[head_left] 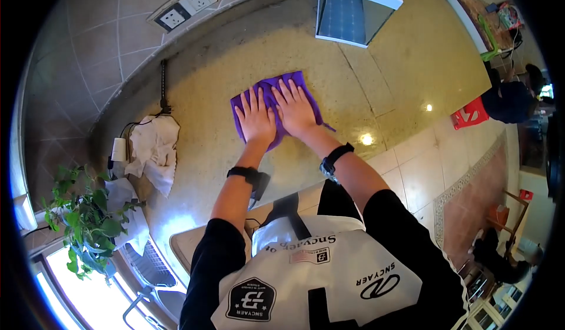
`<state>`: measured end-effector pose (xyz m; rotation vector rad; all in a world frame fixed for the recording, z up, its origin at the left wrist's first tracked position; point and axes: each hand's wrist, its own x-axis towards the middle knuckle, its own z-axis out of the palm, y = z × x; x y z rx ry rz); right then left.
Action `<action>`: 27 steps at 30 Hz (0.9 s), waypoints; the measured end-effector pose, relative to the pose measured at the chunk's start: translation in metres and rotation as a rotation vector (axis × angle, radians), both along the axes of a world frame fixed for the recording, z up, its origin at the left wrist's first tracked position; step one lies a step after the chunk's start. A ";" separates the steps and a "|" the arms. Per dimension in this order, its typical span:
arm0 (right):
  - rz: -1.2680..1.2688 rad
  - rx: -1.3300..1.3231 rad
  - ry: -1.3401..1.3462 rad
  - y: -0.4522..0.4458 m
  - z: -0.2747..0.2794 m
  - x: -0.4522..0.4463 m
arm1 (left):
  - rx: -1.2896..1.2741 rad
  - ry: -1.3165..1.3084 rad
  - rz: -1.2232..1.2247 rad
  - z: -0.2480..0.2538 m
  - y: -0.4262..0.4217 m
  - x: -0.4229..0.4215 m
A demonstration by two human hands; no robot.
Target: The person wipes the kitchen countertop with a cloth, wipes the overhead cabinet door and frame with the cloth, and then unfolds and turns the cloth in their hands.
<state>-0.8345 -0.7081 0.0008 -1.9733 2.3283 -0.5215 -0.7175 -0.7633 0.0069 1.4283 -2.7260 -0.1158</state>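
Note:
A purple cloth (297, 78) lies spread on the yellowish countertop (203, 153), its surface slightly wrinkled. My left hand (256, 120) rests flat on the cloth's left half with fingers stretched out. Beside it, my right hand (294, 109) presses flat on the right half, fingers extended as well. The thumbs are close together near the cloth's middle. Both palms hide part of the fabric; its lower right corner sticks out past my right wrist. Neither hand grasps anything.
A glass tank (347, 15) stands at the back. To the left are a crumpled pale cloth (154, 150), a white cylinder (119, 150), a leafy plant (88, 218) and a sink (154, 265). Wall sockets (185, 6) are above. Two people (511, 99) sit at the right, beyond a red box (469, 115).

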 end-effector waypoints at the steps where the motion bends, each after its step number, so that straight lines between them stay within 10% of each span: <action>1: 0.007 -0.012 -0.015 0.002 -0.001 0.000 | -0.012 0.032 -0.011 -0.001 0.001 0.001; 14: 0.274 0.053 -0.188 0.208 0.011 -0.080 | 0.233 0.053 -0.124 0.018 0.201 -0.060; 27: 0.216 -0.079 -0.126 0.090 0.002 -0.167 | 0.003 0.179 0.059 0.001 0.101 -0.156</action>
